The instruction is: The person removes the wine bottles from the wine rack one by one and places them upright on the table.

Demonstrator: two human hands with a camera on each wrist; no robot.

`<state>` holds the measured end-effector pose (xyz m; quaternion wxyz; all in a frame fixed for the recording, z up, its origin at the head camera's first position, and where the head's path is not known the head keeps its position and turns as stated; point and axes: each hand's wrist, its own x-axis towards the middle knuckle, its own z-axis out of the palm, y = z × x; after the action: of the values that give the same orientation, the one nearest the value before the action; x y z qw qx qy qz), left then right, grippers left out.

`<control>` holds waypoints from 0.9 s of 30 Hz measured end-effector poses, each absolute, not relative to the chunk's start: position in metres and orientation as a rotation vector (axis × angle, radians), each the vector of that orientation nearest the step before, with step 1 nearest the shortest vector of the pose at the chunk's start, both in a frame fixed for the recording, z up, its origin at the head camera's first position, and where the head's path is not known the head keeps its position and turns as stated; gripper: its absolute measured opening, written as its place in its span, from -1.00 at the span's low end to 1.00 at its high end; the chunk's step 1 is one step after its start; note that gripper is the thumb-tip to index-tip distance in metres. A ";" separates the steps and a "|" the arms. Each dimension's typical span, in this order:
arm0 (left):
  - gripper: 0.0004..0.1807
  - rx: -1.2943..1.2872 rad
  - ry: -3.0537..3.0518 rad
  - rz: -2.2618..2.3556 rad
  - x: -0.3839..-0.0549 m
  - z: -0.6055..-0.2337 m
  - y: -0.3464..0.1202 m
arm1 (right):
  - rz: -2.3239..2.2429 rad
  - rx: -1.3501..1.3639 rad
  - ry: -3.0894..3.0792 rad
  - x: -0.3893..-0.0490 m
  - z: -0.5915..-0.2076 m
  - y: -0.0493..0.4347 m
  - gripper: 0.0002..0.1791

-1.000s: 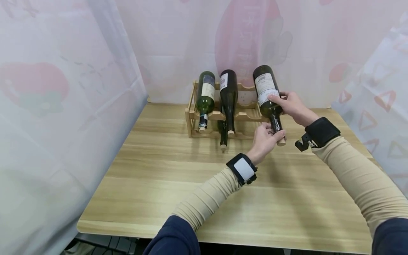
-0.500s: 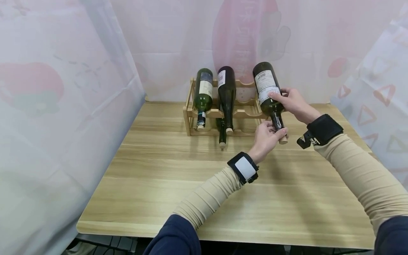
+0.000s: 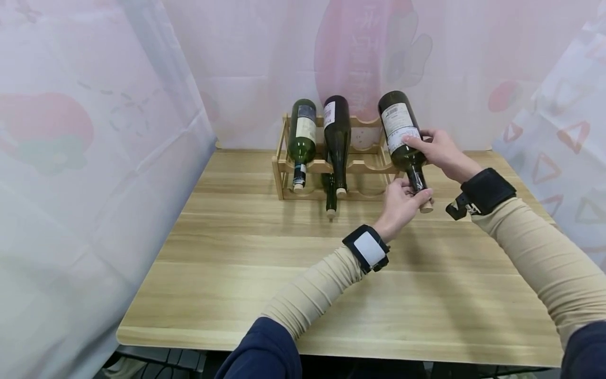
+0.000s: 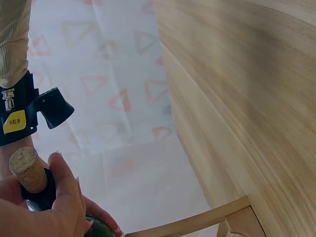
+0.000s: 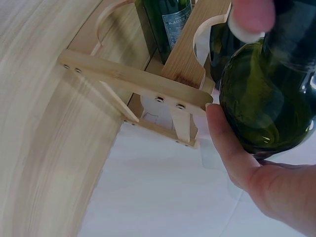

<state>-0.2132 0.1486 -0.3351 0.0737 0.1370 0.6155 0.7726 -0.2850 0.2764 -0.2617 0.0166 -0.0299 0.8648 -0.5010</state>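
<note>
A dark green wine bottle (image 3: 400, 126) with a white label slants neck-down over the right end of the wooden wine rack (image 3: 365, 168). My right hand (image 3: 440, 152) grips its lower body, thumb across the label. Near the corked end, my left hand (image 3: 400, 208) pinches the neck. The left wrist view shows the cork (image 4: 28, 170) poking out past the left fingers. Seen from the right wrist, the bottle's glass shoulder (image 5: 269, 106) overlaps the corner of the rack's end frame (image 5: 133, 81).
On the rack's top tier lie a green bottle (image 3: 302, 138) with a cream label and a darker bottle (image 3: 337, 139). Another bottle's neck (image 3: 331, 197) sticks out from the lower tier. Printed curtains (image 3: 265, 68) enclose the wooden table (image 3: 227, 284) at back and sides.
Both hands and the held bottle have shifted slightly right. The view has tilted a little; both hands keep their hold.
</note>
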 end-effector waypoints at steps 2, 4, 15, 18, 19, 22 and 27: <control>-0.79 0.411 1.854 2.314 -0.213 -0.334 0.149 | -1.559 -0.096 2.691 -0.285 -0.261 0.277 -0.14; -0.78 0.409 1.850 2.317 -0.213 -0.334 0.150 | -1.558 -0.095 2.691 -0.285 -0.260 0.277 -0.14; -0.78 0.403 1.882 2.304 -0.211 -0.335 0.153 | -1.543 -0.083 2.690 -0.283 -0.261 0.282 -0.12; -0.78 0.394 1.894 2.295 -0.210 -0.335 0.155 | -1.556 -0.084 2.681 -0.282 -0.263 0.284 -0.12; -0.78 0.391 1.900 2.289 -0.209 -0.335 0.155 | -1.558 -0.084 2.678 -0.282 -0.263 0.285 -0.13; -0.77 0.390 1.908 2.276 -0.208 -0.335 0.155 | -1.568 -0.086 2.665 -0.281 -0.264 0.287 -0.12; -0.76 0.389 1.919 2.250 -0.205 -0.334 0.156 | -1.577 -0.104 2.655 -0.280 -0.265 0.290 -0.14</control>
<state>-0.2054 0.1561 -0.3343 0.0794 0.1300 0.6412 0.7521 -0.2805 0.2902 -0.2652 0.0260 -0.0337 0.8589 -0.5104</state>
